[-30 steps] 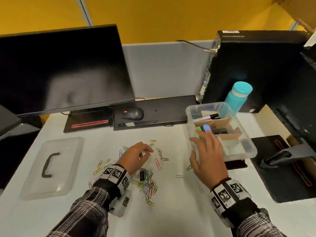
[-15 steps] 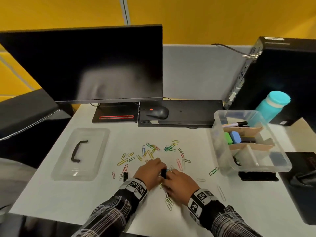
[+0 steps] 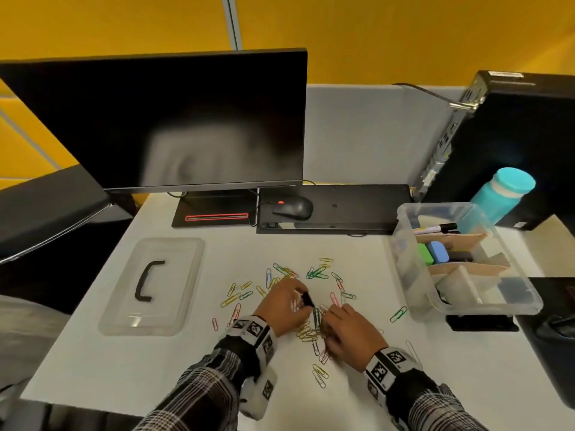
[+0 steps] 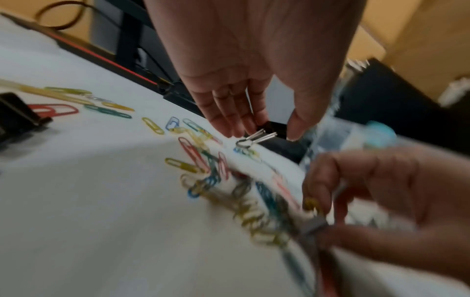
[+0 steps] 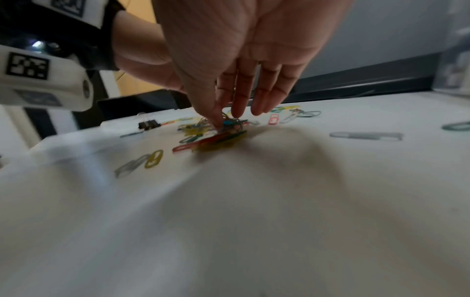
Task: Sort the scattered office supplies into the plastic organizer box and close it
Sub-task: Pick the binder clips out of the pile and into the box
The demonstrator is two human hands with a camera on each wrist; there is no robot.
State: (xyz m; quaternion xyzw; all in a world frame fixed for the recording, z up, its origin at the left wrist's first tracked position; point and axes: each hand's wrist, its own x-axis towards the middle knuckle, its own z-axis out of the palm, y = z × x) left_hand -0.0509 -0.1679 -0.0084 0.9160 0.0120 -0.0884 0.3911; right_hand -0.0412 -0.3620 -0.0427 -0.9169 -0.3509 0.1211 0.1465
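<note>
Coloured paper clips (image 3: 314, 272) lie scattered mid-table. My left hand (image 3: 303, 301) pinches a black binder clip (image 3: 308, 298) just above them; in the left wrist view its silver handles (image 4: 262, 136) stick out below the fingertips of that hand (image 4: 264, 134). Right beside it, my right hand (image 3: 326, 321) rests on the densest pile of clips (image 5: 218, 138). There the thumb and forefinger of the right hand (image 5: 223, 122) pinch a bunch of clips. The clear organizer box (image 3: 404, 262) stands open at the right, with markers and erasers between cardboard dividers.
The box's clear lid (image 3: 174, 306) with a black handle lies at the left. Another black binder clip (image 4: 15, 116) sits on the table by my left wrist. A monitor (image 3: 174, 119), mouse (image 3: 292, 208), keyboard (image 3: 342, 209), PC tower (image 3: 513, 135) and teal bottle (image 3: 504, 194) line the back.
My right hand left the organizer box and came down onto the clip pile beside my left hand. The left hand now holds a black binder clip.
</note>
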